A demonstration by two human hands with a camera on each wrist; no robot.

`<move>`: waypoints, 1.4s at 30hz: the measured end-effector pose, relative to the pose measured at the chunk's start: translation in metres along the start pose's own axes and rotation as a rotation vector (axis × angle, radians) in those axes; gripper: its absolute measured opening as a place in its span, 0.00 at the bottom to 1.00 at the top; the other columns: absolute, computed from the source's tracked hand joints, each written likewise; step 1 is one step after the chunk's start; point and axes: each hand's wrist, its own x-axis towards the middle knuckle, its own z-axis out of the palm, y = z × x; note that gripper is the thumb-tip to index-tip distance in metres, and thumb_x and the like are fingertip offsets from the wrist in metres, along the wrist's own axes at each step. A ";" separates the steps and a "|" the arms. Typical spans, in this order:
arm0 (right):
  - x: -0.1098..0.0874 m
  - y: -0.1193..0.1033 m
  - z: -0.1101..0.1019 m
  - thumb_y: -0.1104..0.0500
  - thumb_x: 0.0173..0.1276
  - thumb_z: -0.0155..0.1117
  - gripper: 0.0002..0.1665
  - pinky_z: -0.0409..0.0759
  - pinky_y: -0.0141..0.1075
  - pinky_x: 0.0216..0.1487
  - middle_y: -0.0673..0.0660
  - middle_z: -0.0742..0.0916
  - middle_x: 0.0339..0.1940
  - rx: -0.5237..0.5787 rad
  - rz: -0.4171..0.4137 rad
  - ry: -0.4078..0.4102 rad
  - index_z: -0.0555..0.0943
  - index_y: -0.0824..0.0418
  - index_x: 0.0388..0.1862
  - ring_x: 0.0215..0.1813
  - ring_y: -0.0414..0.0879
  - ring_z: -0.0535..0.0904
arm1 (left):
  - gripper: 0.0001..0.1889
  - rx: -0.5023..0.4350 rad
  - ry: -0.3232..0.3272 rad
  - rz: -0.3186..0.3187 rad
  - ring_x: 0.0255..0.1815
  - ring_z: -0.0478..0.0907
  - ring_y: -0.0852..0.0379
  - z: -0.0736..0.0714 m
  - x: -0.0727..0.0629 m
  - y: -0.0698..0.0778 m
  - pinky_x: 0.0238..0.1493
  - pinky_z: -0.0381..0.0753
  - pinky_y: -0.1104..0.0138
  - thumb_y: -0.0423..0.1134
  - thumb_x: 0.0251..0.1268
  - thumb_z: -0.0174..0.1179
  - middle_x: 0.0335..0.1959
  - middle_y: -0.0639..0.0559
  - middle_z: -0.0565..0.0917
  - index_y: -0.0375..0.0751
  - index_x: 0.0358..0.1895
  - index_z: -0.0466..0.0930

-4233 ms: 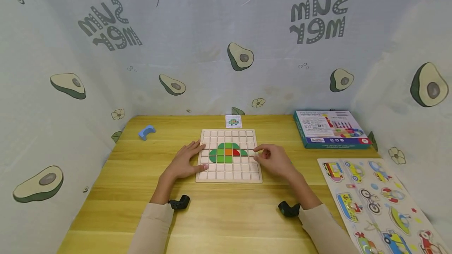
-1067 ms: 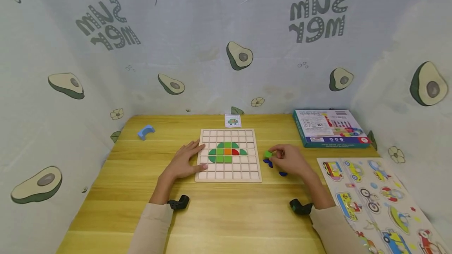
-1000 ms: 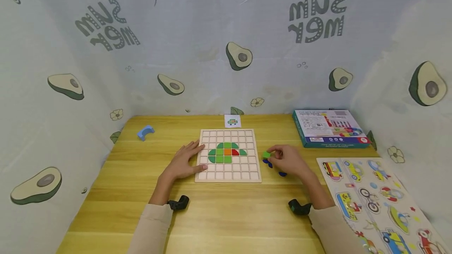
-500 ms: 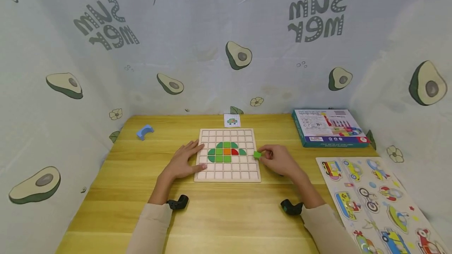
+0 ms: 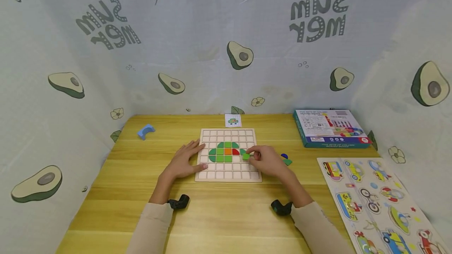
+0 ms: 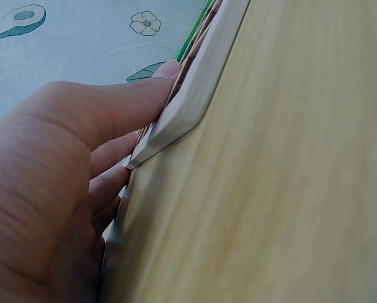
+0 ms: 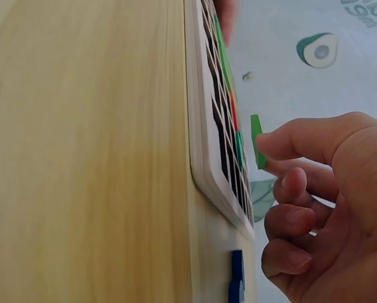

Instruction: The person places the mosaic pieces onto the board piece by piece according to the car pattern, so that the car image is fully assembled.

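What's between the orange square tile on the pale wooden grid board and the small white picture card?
The head view shows a light green square tile first, then two unfilled cells, then the board's far rim and a sliver of tabletop.

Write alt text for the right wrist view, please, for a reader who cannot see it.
The right hand pinches a green piece between thumb and finger, apart from a gridded wooden board holding other green pieces and a red piece. Blue pieces lie on the table beside the board; the left hand partly shows beyond it, before an avocado-print cloth.
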 end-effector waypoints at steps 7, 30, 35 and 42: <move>0.004 -0.009 0.008 0.61 0.69 0.68 0.15 0.62 0.30 0.25 0.50 0.75 0.22 -0.005 -0.023 -0.020 0.87 0.62 0.53 0.23 0.42 0.66 | 0.44 -0.004 -0.006 -0.002 0.86 0.47 0.40 0.000 0.001 -0.002 0.85 0.42 0.41 0.59 0.66 0.66 0.85 0.46 0.54 0.48 0.81 0.62; 0.009 -0.016 0.025 0.60 0.67 0.72 0.14 0.60 0.30 0.22 0.50 0.74 0.20 -0.010 0.009 0.011 0.87 0.58 0.51 0.20 0.42 0.66 | 0.43 -0.001 0.007 0.011 0.86 0.48 0.39 0.002 -0.001 -0.002 0.84 0.44 0.40 0.60 0.66 0.66 0.85 0.45 0.56 0.47 0.80 0.63; 0.010 -0.015 0.025 0.60 0.66 0.73 0.10 0.61 0.30 0.22 0.50 0.75 0.19 0.005 0.011 0.016 0.88 0.58 0.46 0.20 0.42 0.66 | 0.43 0.003 0.007 0.011 0.86 0.48 0.39 0.002 -0.001 -0.002 0.84 0.44 0.40 0.60 0.66 0.65 0.85 0.45 0.55 0.47 0.80 0.63; 0.009 -0.014 0.024 0.59 0.67 0.73 0.11 0.61 0.30 0.23 0.50 0.75 0.20 0.037 -0.001 0.024 0.88 0.58 0.47 0.20 0.42 0.66 | 0.43 0.001 0.013 -0.002 0.86 0.47 0.40 0.003 -0.002 -0.002 0.84 0.43 0.41 0.61 0.66 0.65 0.85 0.46 0.55 0.47 0.80 0.63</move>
